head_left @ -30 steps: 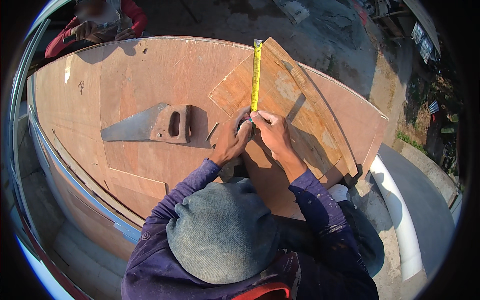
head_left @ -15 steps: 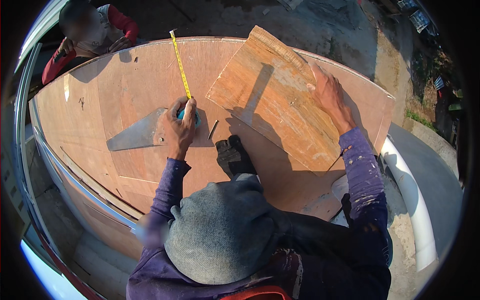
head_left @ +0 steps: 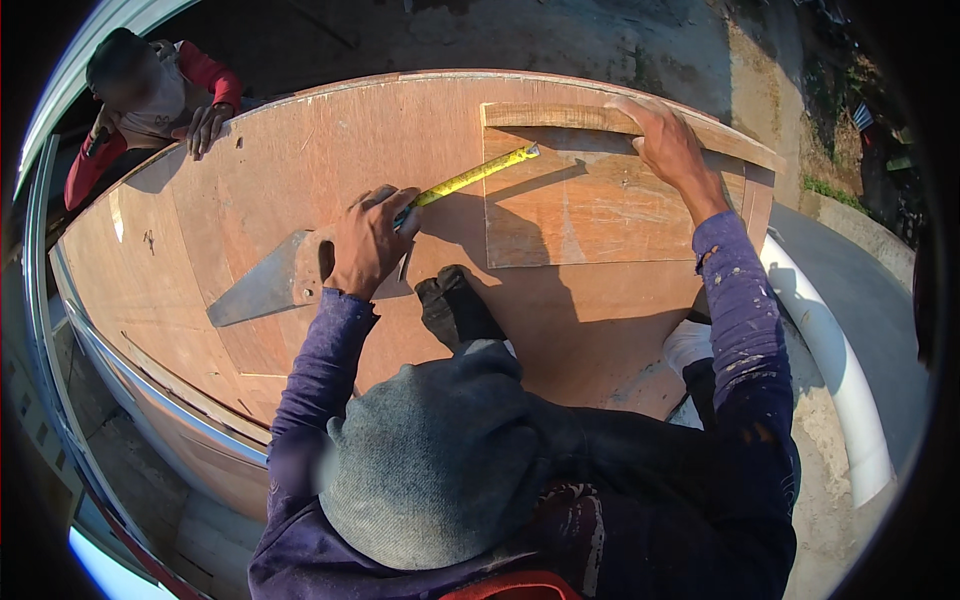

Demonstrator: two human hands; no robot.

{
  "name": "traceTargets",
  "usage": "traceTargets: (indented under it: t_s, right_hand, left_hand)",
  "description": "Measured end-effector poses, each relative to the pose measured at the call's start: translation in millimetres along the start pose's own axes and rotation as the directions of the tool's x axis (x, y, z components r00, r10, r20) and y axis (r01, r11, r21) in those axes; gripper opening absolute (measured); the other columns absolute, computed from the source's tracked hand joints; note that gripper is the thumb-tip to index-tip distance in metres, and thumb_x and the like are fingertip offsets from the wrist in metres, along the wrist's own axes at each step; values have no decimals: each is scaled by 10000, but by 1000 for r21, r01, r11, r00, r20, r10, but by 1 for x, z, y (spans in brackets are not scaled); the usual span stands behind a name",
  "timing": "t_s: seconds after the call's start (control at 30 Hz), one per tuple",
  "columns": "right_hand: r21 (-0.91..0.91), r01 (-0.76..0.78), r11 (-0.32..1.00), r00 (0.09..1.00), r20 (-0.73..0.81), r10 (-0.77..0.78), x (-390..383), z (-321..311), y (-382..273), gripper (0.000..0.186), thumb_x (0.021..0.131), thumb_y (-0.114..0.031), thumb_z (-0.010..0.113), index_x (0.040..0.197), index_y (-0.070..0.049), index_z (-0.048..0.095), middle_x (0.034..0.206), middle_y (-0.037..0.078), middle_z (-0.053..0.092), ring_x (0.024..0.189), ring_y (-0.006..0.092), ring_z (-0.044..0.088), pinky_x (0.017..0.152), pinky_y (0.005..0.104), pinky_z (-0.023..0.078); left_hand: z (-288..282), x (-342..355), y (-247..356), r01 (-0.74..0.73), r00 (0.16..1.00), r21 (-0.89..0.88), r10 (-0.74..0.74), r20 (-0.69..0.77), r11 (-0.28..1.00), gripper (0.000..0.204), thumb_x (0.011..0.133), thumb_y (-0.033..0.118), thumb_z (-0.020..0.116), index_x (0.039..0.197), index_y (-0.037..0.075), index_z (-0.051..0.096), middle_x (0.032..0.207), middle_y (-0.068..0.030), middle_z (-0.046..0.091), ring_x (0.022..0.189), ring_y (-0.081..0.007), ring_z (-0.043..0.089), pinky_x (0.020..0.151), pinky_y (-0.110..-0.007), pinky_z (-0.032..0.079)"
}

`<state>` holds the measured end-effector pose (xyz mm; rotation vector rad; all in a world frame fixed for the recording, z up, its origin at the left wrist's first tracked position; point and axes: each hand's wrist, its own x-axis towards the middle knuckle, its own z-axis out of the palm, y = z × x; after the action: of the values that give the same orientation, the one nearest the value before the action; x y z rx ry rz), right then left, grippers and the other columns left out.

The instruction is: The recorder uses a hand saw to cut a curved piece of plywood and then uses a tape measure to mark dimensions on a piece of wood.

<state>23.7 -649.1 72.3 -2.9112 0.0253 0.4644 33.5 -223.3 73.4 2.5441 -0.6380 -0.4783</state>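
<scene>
My left hand (head_left: 370, 235) is closed on a tape measure, its yellow blade (head_left: 480, 172) stretched toward the upper right over an orange plywood board (head_left: 545, 220). A wooden batten (head_left: 545, 114) runs along that board's far edge. My right hand (head_left: 670, 145) grips the batten near its right part, thumb bent toward me. A handsaw (head_left: 255, 285) lies on the large plywood surface (head_left: 130, 250), its handle partly hidden under my left hand. Between my arms, my black-covered foot (head_left: 450, 300) rests on the plywood.
A co-worker (head_left: 140, 90) in red sleeves leans at the far left edge, one hand on the plywood. A white pipe (head_left: 820, 350) runs down the right side beside concrete. Metal rails (head_left: 50, 320) line the left, and a drop to ground lies beyond the far edge.
My right hand left the tape and took hold of the batten. The board has turned nearly horizontal. The tape swung from upright to pointing right. The co-worker's hand came over the edge.
</scene>
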Motion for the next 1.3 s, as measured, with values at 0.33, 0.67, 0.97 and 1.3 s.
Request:
traceTargets:
  t_s: [0.33, 0.67, 0.97, 1.3]
  right_hand:
    - [663, -238, 710, 863, -191, 467, -21, 2, -87, 163, 861, -97, 668, 1002, -16, 670, 761, 67, 695, 654, 174, 683, 637, 302, 534]
    - [960, -275, 54, 779, 190, 598, -1, 70, -150, 257, 883, -99, 720, 1002, 122, 664, 749, 163, 741, 622, 144, 724, 558, 243, 584]
    - [941, -331, 69, 745, 215, 632, 1, 69, -158, 203, 866, -59, 733, 923, 131, 688, 746, 147, 740, 631, 147, 722, 566, 237, 589]
    - [947, -307, -93, 754, 302, 584, 0, 52, -160, 309, 867, -59, 734, 1044, 165, 617, 867, 233, 728, 660, 228, 748, 556, 271, 629]
  left_hand:
    - [-6, 51, -23, -166, 986, 145, 163, 27, 975, 296, 865, 175, 749, 1156, 129, 777, 1059, -89, 750, 951, -276, 687, 869, -384, 566]
    - [-18, 78, -46, -292, 956, 117, 285, 71, 949, 256, 873, 170, 734, 1110, 86, 781, 998, -97, 736, 899, -281, 701, 837, -391, 580]
    - [-13, 79, -44, -287, 958, 180, 284, 43, 941, 287, 893, 258, 742, 1135, 106, 769, 1011, -92, 730, 927, -286, 687, 840, -393, 571]
    - [-13, 73, -52, -303, 953, 120, 303, 15, 946, 296, 921, 275, 729, 1121, 58, 754, 1017, -100, 715, 904, -284, 685, 822, -381, 568]
